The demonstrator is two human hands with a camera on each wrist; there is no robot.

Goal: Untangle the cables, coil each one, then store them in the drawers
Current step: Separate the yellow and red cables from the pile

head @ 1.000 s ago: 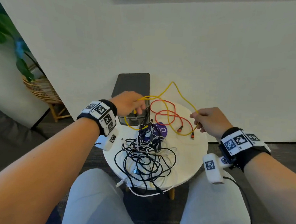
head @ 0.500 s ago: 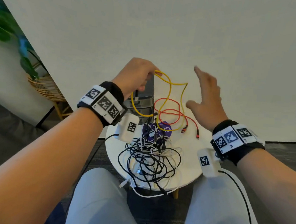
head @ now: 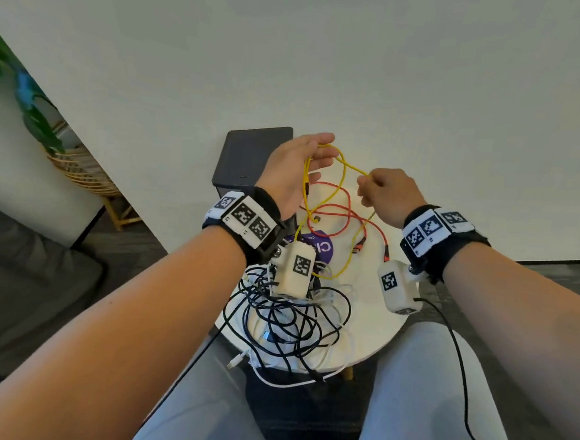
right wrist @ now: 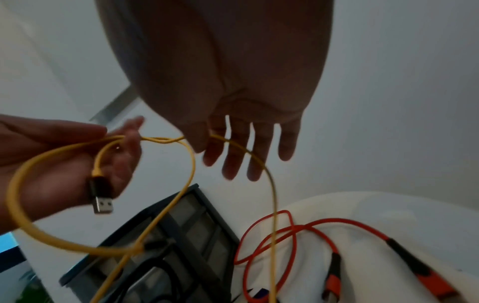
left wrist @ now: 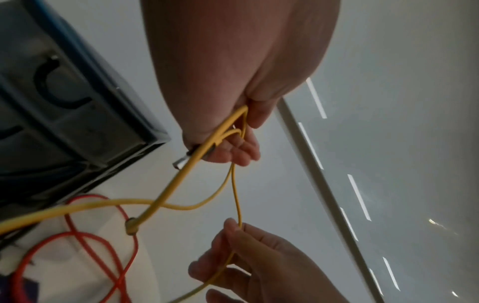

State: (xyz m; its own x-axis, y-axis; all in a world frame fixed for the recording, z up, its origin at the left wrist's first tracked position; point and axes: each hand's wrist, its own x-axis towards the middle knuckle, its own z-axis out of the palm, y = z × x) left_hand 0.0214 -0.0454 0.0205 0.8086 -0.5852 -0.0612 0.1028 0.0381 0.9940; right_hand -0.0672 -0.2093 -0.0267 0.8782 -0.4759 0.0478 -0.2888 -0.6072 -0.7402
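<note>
A yellow cable (head: 342, 168) hangs in loops above the round white table (head: 370, 328). My left hand (head: 320, 153) holds its gathered loops between thumb and fingers, and its USB plug (right wrist: 101, 196) dangles under the palm. My right hand (head: 364, 187) pinches a strand of the same cable (left wrist: 237, 205) just right of the left hand. A red cable (head: 333, 216) lies loose on the table below both hands. A tangle of black and white cables (head: 292, 319) covers the near half of the table. The dark drawer unit (head: 251, 158) stands at the back left.
A purple object (head: 319, 247) lies between the red cable and the tangle. A white wall rises right behind the table. At the far left, a plant in a wicker basket (head: 79, 170) stands beside a grey sofa (head: 19, 286). My knees sit under the table's near edge.
Half a second ago my right hand was open and raised beside the cable; it now pinches a yellow strand. My left hand still holds the loops, now with its fingers extended.
</note>
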